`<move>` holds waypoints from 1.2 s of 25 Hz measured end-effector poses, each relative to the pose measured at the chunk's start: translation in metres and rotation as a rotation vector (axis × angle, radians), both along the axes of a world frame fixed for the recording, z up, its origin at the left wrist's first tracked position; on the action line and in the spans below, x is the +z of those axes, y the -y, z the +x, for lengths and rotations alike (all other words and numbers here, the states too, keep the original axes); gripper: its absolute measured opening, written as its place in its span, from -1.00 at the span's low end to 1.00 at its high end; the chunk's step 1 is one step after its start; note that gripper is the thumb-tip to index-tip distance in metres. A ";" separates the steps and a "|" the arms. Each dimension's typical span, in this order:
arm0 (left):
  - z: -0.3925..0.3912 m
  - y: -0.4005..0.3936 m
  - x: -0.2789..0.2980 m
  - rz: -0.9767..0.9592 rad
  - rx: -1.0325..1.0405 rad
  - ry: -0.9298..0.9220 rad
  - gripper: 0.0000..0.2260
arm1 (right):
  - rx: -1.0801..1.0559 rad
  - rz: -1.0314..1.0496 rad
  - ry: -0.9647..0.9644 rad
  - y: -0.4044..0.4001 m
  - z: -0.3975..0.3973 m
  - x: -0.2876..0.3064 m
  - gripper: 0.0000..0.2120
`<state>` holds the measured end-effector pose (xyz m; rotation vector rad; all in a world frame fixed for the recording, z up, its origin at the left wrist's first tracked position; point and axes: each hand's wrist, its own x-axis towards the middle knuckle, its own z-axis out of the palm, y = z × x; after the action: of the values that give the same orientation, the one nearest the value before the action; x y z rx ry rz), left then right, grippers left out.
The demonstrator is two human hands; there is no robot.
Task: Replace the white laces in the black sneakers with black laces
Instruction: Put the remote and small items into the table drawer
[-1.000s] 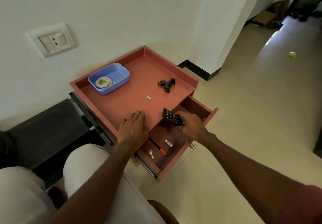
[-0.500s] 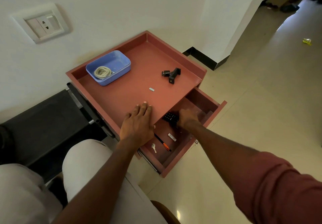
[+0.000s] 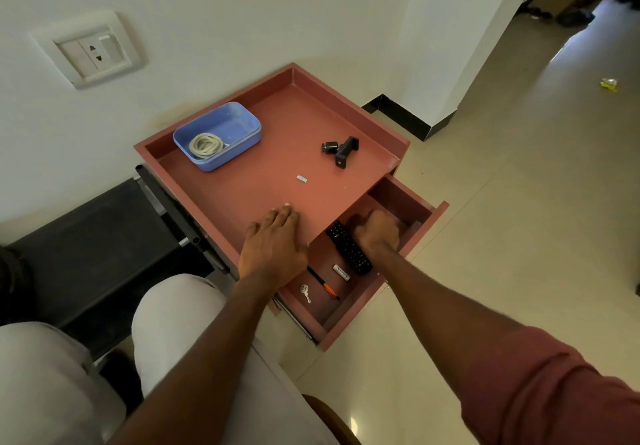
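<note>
The right hand (image 3: 375,233) searches deep in the open drawer (image 3: 412,237), its grip hidden; the left hand (image 3: 273,242) lies flat, steadying the cabinet top (image 3: 277,154). Better to push the remote (image 3: 348,249) aside first.

Coiled white lace (image 3: 205,145) in blue tub (image 3: 242,140)

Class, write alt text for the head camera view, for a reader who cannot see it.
A person's right hand reaches into an open drawer beside a black remote, while the left hand rests flat on the red cabinet top. A blue tray holds coiled white cord.
</note>
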<state>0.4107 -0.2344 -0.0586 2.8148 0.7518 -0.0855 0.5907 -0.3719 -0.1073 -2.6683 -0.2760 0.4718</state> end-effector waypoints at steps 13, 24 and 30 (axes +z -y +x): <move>-0.004 0.003 0.009 -0.022 0.139 0.050 -0.65 | 0.447 0.169 0.352 -0.112 -0.010 0.055 -0.83; -0.002 0.001 0.010 -0.044 0.116 0.046 -0.58 | 0.412 0.116 0.348 -0.108 -0.003 0.036 -0.85; -0.006 0.001 0.010 -0.064 0.103 0.037 -0.51 | 0.282 0.258 0.292 -0.051 -0.018 0.036 -0.82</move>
<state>0.4042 -0.2357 -0.0485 2.7040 0.8683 -0.0391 0.5726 -0.3205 -0.0713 -2.4460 -0.7527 0.1126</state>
